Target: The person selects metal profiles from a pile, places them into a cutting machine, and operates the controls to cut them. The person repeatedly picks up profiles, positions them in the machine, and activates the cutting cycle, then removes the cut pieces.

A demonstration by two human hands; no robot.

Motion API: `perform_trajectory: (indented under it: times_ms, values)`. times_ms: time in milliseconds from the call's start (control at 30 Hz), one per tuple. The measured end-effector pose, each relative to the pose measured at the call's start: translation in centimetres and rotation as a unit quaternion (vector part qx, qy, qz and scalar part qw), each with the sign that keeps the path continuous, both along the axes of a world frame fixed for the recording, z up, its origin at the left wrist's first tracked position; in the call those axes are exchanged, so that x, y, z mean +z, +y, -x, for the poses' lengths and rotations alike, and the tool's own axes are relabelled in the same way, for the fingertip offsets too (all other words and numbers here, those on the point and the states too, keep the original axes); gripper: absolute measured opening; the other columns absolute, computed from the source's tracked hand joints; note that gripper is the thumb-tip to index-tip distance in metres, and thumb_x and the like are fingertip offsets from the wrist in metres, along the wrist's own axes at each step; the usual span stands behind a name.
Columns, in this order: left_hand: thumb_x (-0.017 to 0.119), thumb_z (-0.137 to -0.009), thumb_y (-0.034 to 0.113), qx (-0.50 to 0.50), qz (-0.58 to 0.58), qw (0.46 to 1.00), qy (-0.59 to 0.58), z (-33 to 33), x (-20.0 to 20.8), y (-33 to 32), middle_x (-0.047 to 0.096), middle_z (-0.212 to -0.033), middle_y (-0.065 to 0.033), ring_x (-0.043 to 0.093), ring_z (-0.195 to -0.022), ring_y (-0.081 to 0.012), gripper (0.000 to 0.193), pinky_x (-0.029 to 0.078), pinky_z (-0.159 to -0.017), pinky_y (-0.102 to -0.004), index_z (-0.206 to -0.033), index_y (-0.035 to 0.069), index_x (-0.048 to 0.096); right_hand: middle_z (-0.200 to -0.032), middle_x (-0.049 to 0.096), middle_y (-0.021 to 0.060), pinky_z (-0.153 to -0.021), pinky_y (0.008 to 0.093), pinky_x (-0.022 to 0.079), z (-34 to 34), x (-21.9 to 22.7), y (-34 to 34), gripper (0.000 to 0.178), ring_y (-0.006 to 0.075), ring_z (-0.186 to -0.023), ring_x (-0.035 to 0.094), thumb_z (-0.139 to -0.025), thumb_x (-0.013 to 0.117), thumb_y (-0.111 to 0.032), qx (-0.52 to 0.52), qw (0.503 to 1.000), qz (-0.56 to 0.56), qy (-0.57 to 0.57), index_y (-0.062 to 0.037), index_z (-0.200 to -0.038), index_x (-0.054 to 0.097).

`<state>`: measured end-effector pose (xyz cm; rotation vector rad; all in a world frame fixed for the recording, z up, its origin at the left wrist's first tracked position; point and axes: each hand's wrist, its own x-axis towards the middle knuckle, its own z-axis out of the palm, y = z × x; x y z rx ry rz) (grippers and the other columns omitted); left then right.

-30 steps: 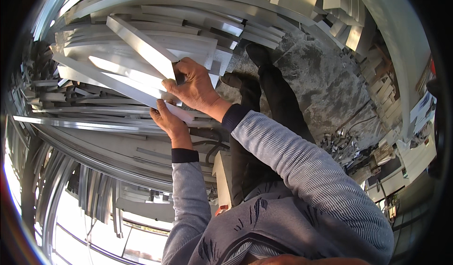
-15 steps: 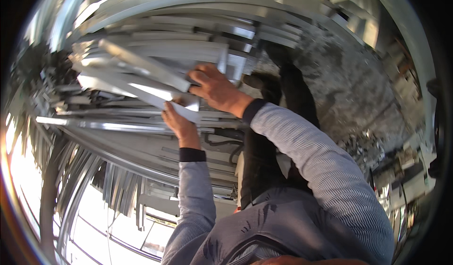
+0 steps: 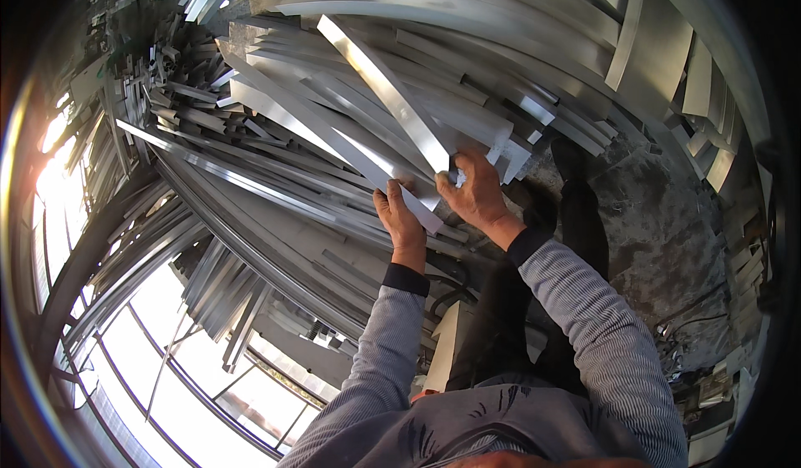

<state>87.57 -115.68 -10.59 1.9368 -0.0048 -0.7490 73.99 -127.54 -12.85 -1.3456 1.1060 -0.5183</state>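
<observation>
Two long metal pieces are in my hands, at the near end of a heap of silvery stock. My left hand (image 3: 402,226) is closed on the near end of a flat metal strip (image 3: 334,141), which slopes away to the far left. In my right hand (image 3: 480,191) is the near end of a narrow metal bar (image 3: 384,93), raised at a steeper slant and shining along its face. The two pieces spread apart toward their far ends. Beneath them lie more metal strips (image 3: 292,126), partly hidden by the held ones.
Long metal profiles (image 3: 434,5) are stacked across the far side, with wide sheets (image 3: 655,47) at the far right. Smaller offcuts (image 3: 179,93) are jumbled at the far left. A long rail (image 3: 250,255) runs along the near left. Stained concrete floor (image 3: 659,234) lies to the right.
The view has turned, so my hands and the heap now appear farther right and lower. Both hands keep their pieces, and the right-hand bar now stands at a steeper angle, apart from the left-hand strip.
</observation>
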Motion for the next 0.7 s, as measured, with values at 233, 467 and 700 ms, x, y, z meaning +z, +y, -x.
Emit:
perform_trajectory:
  times_ms: [233,467,700]
  values:
    - [0.059,-0.112,0.032,-0.012,0.011,1.000,0.008,-0.5,-0.1,0.7,0.064,-0.100,-0.0020,0.061,-0.089,-0.0122,0.027,0.051,-0.078,-0.0283,-0.119,0.006,0.056,-0.096,0.066,0.0087,-0.077,0.0338,0.052,1.1,0.0,-1.3,0.016,0.0193,-0.082,0.064,-0.092,0.078,-0.009,-0.019,0.984,-0.124,-0.124,0.0021,-0.089,0.067]
    - [0.059,-0.113,0.033,0.065,0.061,0.995,0.033,0.4,0.0,0.0,0.064,-0.105,-0.0024,0.062,-0.091,-0.0123,0.030,0.052,-0.080,-0.0293,-0.125,0.006,0.054,-0.130,0.068,0.0084,-0.103,0.0392,0.051,0.4,1.2,0.4,0.008,0.0265,-0.124,0.062,-0.082,0.075,-0.007,0.148,0.945,0.292,0.015,-0.0033,-0.089,0.073]
    - [0.061,-0.113,0.031,0.077,0.057,0.994,0.054,0.3,0.3,-0.2,0.064,-0.117,-0.0057,0.063,-0.104,-0.0160,0.038,0.054,-0.090,-0.0324,-0.135,0.004,0.047,-0.131,0.068,0.0064,-0.113,0.0442,0.045,2.9,0.9,0.5,0.006,0.0258,-0.132,0.056,-0.085,0.075,-0.011,0.212,0.922,0.321,-0.040,-0.0055,-0.083,0.073]
